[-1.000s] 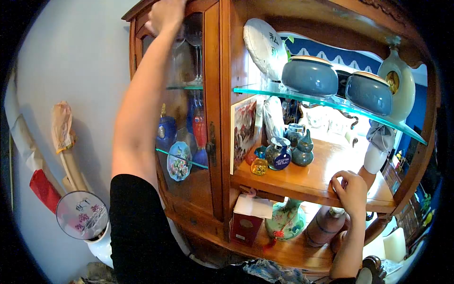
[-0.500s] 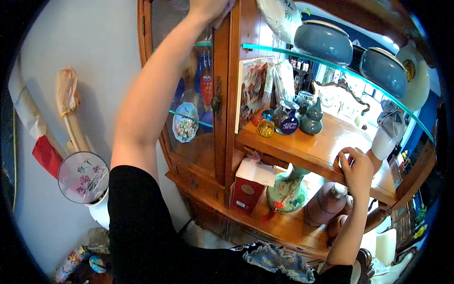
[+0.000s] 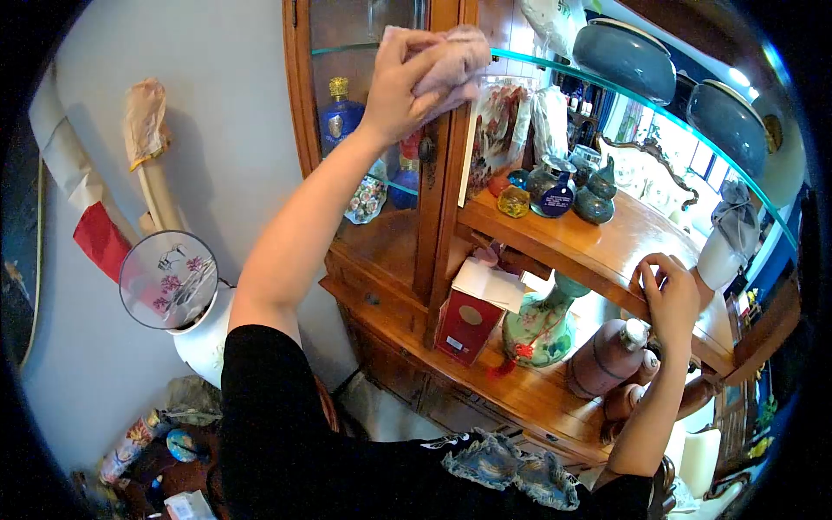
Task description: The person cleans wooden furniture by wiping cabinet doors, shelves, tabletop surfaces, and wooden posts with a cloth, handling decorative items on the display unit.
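Observation:
My left hand [image 3: 400, 94] is raised and closed on a crumpled pink cloth [image 3: 452, 62]. The cloth lies against the wooden frame of the cabinet's glass door, by the front upright [image 3: 442, 160]. Behind that door stand a blue bottle with a gold cap [image 3: 341, 111] and a floral plate [image 3: 365, 199], partly covered by my forearm. My right hand [image 3: 672, 299] rests at the front edge of the wooden shelf [image 3: 598, 251], fingers loosely curled and apart, with nothing seen in them. A brown bottle [image 3: 607, 360] stands just below it.
On the shelf sit a gourd-shaped vase [image 3: 596, 198], a glass jar [image 3: 552, 186] and small glass pieces. Grey-blue pots [image 3: 624, 62] rest on the glass shelf [image 3: 641, 94]. Lower down are a red box [image 3: 468, 328] and a green vase [image 3: 537, 328]. A round fan [image 3: 169, 279] leans at left.
My left hand has come down and right along the door frame with the cloth, which now shows fully. The view has shifted slightly. My right hand stays at the shelf edge.

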Tool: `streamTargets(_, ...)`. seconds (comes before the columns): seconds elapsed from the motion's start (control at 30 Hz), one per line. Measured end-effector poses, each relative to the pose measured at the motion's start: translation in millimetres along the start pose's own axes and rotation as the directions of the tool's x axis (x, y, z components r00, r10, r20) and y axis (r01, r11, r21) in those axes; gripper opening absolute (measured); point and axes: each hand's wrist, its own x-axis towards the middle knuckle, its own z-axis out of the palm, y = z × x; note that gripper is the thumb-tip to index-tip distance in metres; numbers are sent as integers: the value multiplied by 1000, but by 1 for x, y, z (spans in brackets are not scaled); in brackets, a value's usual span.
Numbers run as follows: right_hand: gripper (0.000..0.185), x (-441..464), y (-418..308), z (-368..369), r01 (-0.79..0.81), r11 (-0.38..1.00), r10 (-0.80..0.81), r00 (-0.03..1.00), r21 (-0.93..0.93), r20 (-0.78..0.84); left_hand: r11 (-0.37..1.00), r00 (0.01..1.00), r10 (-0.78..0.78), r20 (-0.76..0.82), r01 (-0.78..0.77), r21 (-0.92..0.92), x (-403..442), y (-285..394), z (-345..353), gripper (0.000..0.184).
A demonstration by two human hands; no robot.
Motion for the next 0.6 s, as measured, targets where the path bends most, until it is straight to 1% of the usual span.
streamTargets(0.03, 19, 0, 0, 0, 4, 1000, -4, 1000, 4, 0, 999, 999, -34, 2, 34, -12, -6, 3, 1, 46)
streamTargets(0.07, 19, -1, -1, 0, 5, 1000, -5, 1000, 0, -8, 1000, 1000, -31, 3, 31, -6, -10, 8, -1, 46)
streamTargets(0.13, 19, -1, -2, 0, 10, 1000, -10, 1000, 3, -22, 996, 997, -64, 35, 67, -63, -15, 14, -4, 45)
streamTargets(0.2, 19, -1, -2, 0, -2, 1000, 1, 999, -22, -35, 995, 998, -51, 42, 54, -78, -19, 14, -7, 44)
streamTargets(0.23, 19, 0, 1, 1, -16, 1000, 15, 1000, -24, -12, 997, 997, -42, 62, 45, -57, -21, 14, -9, 44)
streamTargets(0.27, 19, 0, 1, 1, -11, 1000, 11, 1000, -20, -20, 999, 996, -33, 82, 36, -37, -23, 14, -11, 43)
streamTargets(0.3, 18, 0, 1, 1, -14, 1000, 13, 1000, -8, -24, 1000, 995, 8, 101, -7, -14, -24, 13, -13, 43)
streamTargets(0.33, 18, -1, 1, 0, -16, 1000, 16, 999, 3, -30, 1000, 995, 18, 96, -17, -8, -24, 14, -14, 43)
streamTargets(0.4, 18, -2, 0, 0, -23, 1000, 24, 999, 9, -44, 1000, 1000, -10, 13, 10, -22, -23, 14, -14, 41)
streamTargets(0.43, 18, -1, 3, 1, -25, 1000, 25, 999, 3, -42, 999, 996, -49, -77, 49, -7, -22, 10, -12, 35)
streamTargets(0.47, 18, -1, 4, 2, -25, 1000, 25, 999, -2, -39, 999, 996, -36, -85, 36, 2, -16, 5, -11, 35)
streamTargets(0.5, 18, -1, 3, 2, -32, 999, 32, 999, -1, -42, 983, 943, -171, -285, 183, 17, -9, -2, -10, 33)
streamTargets(0.53, 18, -1, 2, 2, -36, 999, 35, 998, -22, -48, 946, 830, -286, -479, 324, -3, -1, -10, -10, 32)
streamTargets(0.57, 18, 0, 1, 1, -43, 999, 42, 998, -3, -45, 939, 801, -225, -555, 330, 97, 16, -17, -19, 33)
streamTargets(0.6, 17, -1, 0, 1, -51, 999, 51, 998, 13, -40, 941, 794, -212, -570, 324, 101, 35, -28, -25, 33)
